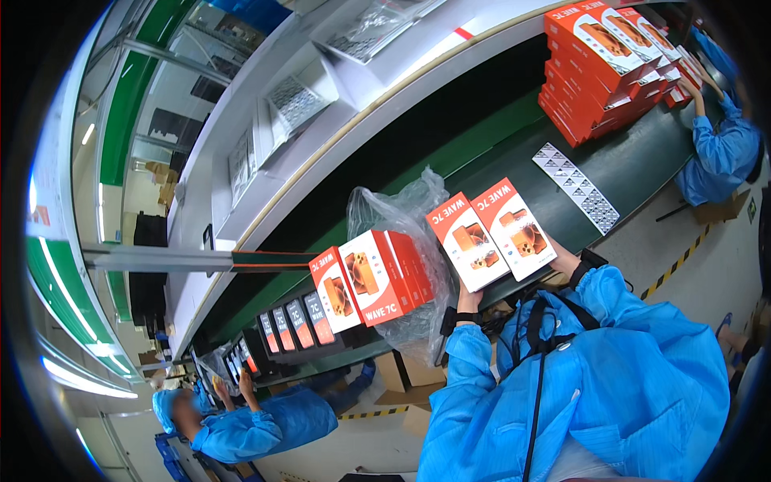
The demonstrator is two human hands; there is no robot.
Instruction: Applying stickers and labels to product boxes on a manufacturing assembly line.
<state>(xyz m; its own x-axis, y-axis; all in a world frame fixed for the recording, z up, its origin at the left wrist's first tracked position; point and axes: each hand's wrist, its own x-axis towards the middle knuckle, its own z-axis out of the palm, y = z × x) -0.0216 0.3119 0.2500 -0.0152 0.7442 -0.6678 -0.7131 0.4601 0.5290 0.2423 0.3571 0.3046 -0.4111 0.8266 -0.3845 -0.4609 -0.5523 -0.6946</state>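
Two red and white phone boxes are held side by side in front of me, their printed faces turned up. My left hand (469,300) is closed on the lower end of the left phone box (470,241). The right phone box (516,230) is gripped at its lower right edge by my right hand (565,259). The boxes touch or nearly touch along their long sides. Most of my fingers are hidden beneath them. Just left of the boxes lies a crumpled clear plastic bag (438,277), next to a row of upright red phone boxes (371,277).
A dark green conveyor belt (642,153) runs across, carrying a sticker sheet (576,188) and tall stacks of red boxes (590,76). Several phones (295,323) stand at the left. Co-workers in blue (261,422) work at both ends. A white shelf (369,112) lies beyond.
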